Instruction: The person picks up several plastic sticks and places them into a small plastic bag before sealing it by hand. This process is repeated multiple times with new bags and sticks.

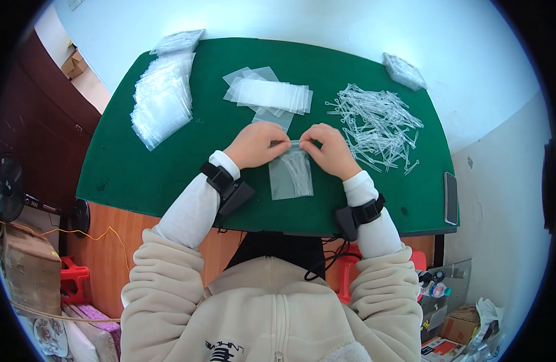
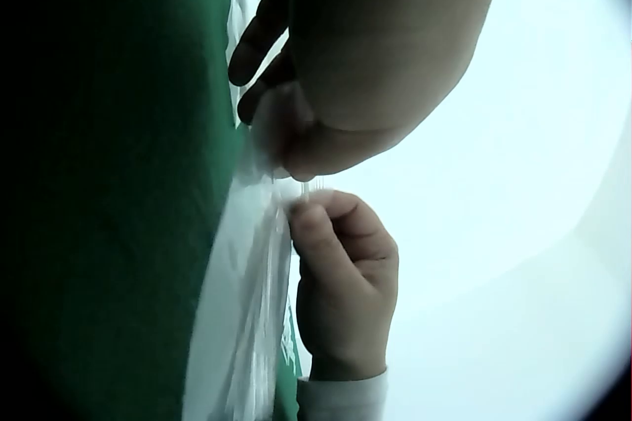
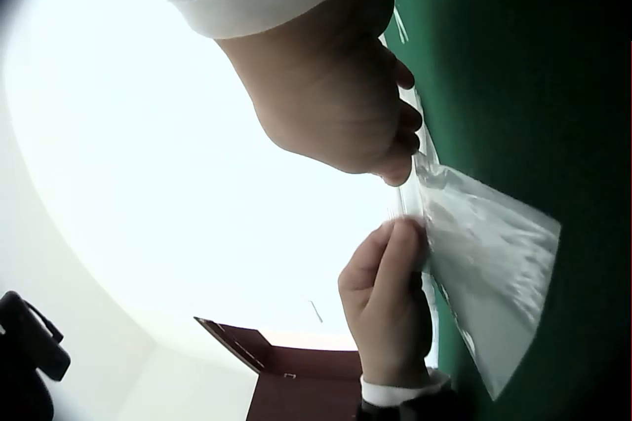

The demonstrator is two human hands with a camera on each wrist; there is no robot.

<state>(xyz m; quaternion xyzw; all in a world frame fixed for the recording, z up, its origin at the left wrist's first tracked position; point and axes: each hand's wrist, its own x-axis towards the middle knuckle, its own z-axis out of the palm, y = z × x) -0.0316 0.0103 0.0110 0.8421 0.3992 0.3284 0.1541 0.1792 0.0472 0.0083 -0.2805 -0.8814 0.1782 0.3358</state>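
Cream fleece jacket (image 1: 272, 308) at bottom of head view, closest to camera; dark lettering near zip, too small and cropped to read.

Left hand (image 1: 254, 145): fingers curled, thumb and forefinger pinching top edge of small clear plastic zip bag (image 1: 291, 174). Confirmed in left wrist view: left hand (image 2: 375, 56) large in frame, fingertips on bag (image 2: 247, 312) rim.

Right hand (image 1: 332, 149): same posture, curled, pinching same top edge just beside left fingertips. Right wrist view: right hand (image 3: 336, 95) gripping bag (image 3: 489, 253) mouth, left hand (image 3: 390, 307) opposite it. Both hands narrow, closed round bag rim, almost touching each other.

Bag position: hanging down from between hands toward body, lying on green felt tabletop (image 1: 139, 163). Holds several thin clear plastic sticks, faintly visible through film.

Black strap-on wrist cameras (image 1: 226, 187) on both white sleeves.

Beyond hands: loose fan of flat empty clear bags (image 1: 269, 93). Beyond and outward of left hand: long stack of clear bags (image 1: 163, 99), with wrapped bundle of bags (image 1: 178, 41) at far edge past it. Outward of right hand: heap of clear plastic sticks (image 1: 374, 123); another wrapped bundle (image 1: 403, 71) past that at far corner. Dark phone (image 1: 451, 198) at table edge, well outward of right wrist.

No readable brand or label on bags or sticks.
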